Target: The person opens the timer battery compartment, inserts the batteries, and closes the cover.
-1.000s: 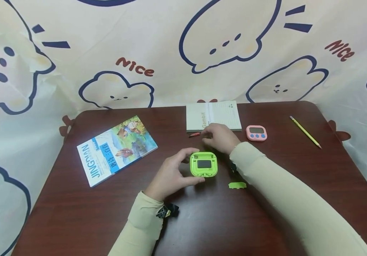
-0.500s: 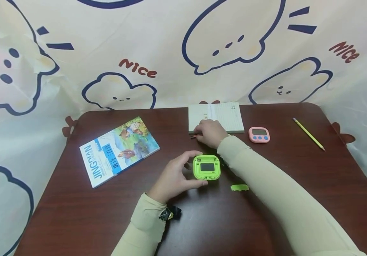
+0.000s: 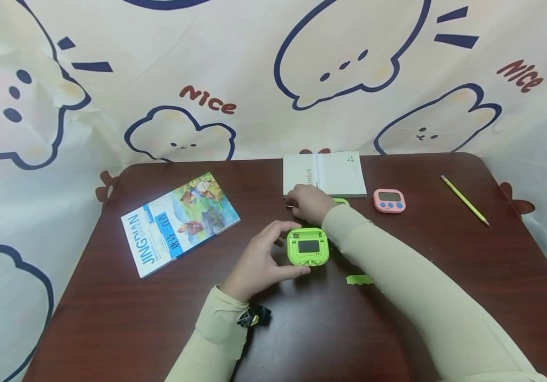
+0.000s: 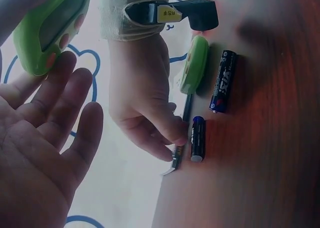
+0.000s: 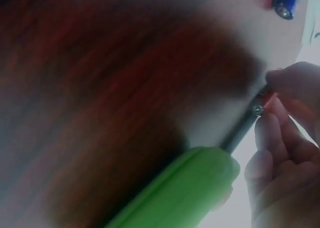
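In the head view my left hand (image 3: 256,261) holds a green digital timer (image 3: 308,247) by its edges, thumb below and fingers above, its back with an uncovered battery slot turned up. Near the notebook, my right hand (image 3: 312,203) pinches a small battery (image 5: 257,109) between thumb and fingertips; the fingers hide most of it. A loose green battery cover (image 3: 359,279) lies by my right forearm. The left wrist view shows a larger battery (image 4: 223,81) and a smaller one (image 4: 198,139) on the table, beside a second green timer (image 4: 195,65), mostly hidden behind my right wrist in the head view.
A lined notebook (image 3: 340,178) lies at the table's back edge, just beyond my right hand. To its right are a pink timer (image 3: 389,201) and a yellow pencil (image 3: 465,200). A picture-covered book (image 3: 180,225) lies at the left. A patterned cloth (image 3: 254,63) hangs behind.
My right hand has moved slightly left onto the battery, which lay visible beside its fingertips earlier. A second green timer now shows past the right wrist. The left hand keeps holding its timer.
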A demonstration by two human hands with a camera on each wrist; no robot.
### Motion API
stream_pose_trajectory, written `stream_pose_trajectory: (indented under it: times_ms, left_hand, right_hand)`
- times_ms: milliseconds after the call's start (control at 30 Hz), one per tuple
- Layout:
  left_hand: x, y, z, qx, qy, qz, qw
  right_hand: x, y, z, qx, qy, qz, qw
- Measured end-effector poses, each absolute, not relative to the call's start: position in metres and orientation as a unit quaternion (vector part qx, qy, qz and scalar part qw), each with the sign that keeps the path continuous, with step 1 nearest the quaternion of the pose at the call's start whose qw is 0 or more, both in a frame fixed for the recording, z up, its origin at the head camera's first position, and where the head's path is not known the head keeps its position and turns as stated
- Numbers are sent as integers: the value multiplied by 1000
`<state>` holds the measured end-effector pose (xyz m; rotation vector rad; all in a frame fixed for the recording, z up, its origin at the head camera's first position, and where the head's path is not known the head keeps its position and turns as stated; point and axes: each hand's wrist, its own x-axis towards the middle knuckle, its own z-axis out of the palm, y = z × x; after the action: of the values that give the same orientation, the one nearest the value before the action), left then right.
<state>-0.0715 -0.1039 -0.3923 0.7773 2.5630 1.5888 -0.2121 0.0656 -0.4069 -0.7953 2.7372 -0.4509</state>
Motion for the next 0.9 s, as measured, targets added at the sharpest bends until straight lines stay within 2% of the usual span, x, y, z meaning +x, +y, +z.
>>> stream_pose_trajectory:
  times_ms: [367, 667, 900]
  left_hand:
    - [-71, -106, -392, 245, 825, 509, 12]
    - [-71, -105, -391, 249, 829, 502, -1]
    - [-70, -104, -390, 253, 822, 510, -1]
  right_hand:
    - [-196, 73, -395, -298, 923, -233, 64]
    - [-184, 91, -382, -263, 912, -310, 47]
    - [-165, 106, -371, -197, 870, -449, 51]
